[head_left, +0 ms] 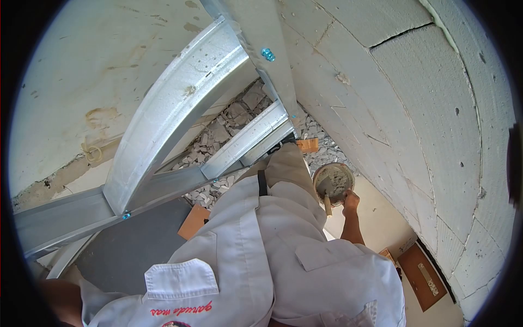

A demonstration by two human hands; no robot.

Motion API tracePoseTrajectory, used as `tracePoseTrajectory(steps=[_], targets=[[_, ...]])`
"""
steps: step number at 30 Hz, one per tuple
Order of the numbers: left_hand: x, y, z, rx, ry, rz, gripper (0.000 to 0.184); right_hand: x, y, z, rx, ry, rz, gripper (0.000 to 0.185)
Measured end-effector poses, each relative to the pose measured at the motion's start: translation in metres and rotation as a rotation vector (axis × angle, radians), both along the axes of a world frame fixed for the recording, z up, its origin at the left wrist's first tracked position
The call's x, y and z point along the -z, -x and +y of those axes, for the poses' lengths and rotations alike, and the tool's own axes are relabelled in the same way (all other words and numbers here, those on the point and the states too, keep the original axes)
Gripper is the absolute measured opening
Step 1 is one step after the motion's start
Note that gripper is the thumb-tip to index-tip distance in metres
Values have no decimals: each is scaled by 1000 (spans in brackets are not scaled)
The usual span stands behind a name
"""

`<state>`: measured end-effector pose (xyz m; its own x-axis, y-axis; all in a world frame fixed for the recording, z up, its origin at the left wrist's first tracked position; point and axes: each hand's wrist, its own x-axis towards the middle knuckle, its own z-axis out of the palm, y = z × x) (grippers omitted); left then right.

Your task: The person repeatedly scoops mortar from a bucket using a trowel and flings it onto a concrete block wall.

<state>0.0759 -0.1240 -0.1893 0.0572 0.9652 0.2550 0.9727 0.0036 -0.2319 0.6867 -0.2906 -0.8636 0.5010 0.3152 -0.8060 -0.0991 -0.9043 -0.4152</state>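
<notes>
My right hand (350,201) is at the near right edge of a round bucket (333,164), fingers curled over its rim. Grey wet mortar (339,177) lies inside the bucket. A trowel, mostly hidden in the bucket, leans out over the near side with its wooden handle (328,206) just left of my hand. On the left only part of my upper arm (60,302) shows at the lower edge; my left hand is out of the picture.
Galvanised steel framing (174,103) with blue screws crosses on my left. A light block wall (441,92) with open joints rises on the right. Broken rubble (234,122) lies between. Orange-brown pieces (193,220) and a brown panel (420,278) lie lower down.
</notes>
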Motion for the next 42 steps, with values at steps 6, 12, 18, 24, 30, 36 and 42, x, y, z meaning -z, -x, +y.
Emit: tracePoseTrajectory(steps=[6,12,18,24,30,36,42], targets=[[161,1,24,44,226,-333,136,-1,-3,12,37,4,56,28],[204,2,24,-271,332,-641,126,7,-17,31,-12,29,104,29],[205,-2,22,-276,308,-598,114,9,-27,55,-28,10,84,34],[207,10,11,-259,337,-552,124,29,-37,54,-50,19,41,32],[215,25,1,-68,256,-393,117,74,-59,50,-64,1,56,30],[206,46,-22,-165,295,-454,81,110,-58,37,-46,-11,65,31],[230,23,10,46,56,-453,80,180,-61,11,-75,-73,1,31]])
